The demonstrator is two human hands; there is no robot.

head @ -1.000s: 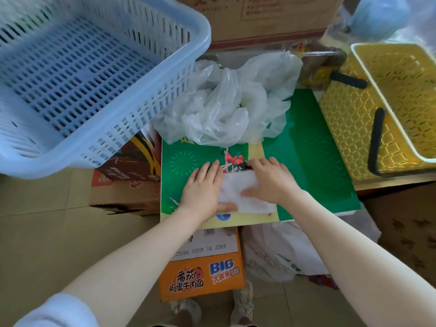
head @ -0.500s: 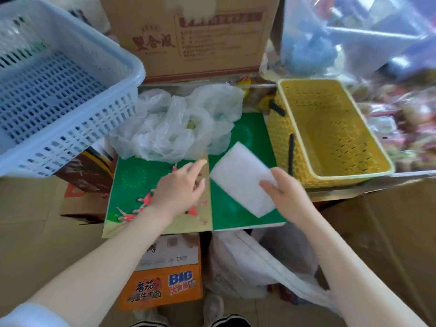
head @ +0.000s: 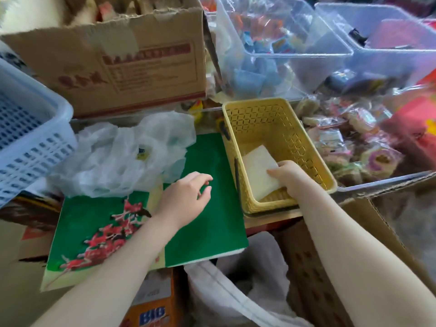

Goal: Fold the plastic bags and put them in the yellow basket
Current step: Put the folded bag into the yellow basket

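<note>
Cardboard box (head: 113,60) fills the back, printed red, top edge torn. Blue slotted laundry-type basket (head: 30,147) at far left. Clear plastic tubs (head: 295,43) of wrapped snacks at back right. Green board (head: 207,208) with a red blossom print serves as the work surface, centre. Heap of unfolded clear plastic bags (head: 122,156) lies on the board's far left corner, touching the blue basket. Yellow basket (head: 316,149) sits just right of the board, touching its edge.

Step in hand: depositing. Folded plastic bag (head: 257,171), a flat white rectangle, is inside the yellow basket, leaning against the near-left wall and floor. Right hand (head: 290,178) is down in the basket, thumb and fingers pinching the bag's near right edge; not let go yet. Left hand (head: 186,199) hovers over the green board, fingers loosely curled, holding nothing, pointed toward the heap.

Judgement: one bag nearly placed, several still in the heap, so early in the task. Next move calls for releasing the pinch so the fold stays flat, then the left hand pulling a single bag from the heap; thin film will likely cling and drag neighbours along.
</note>
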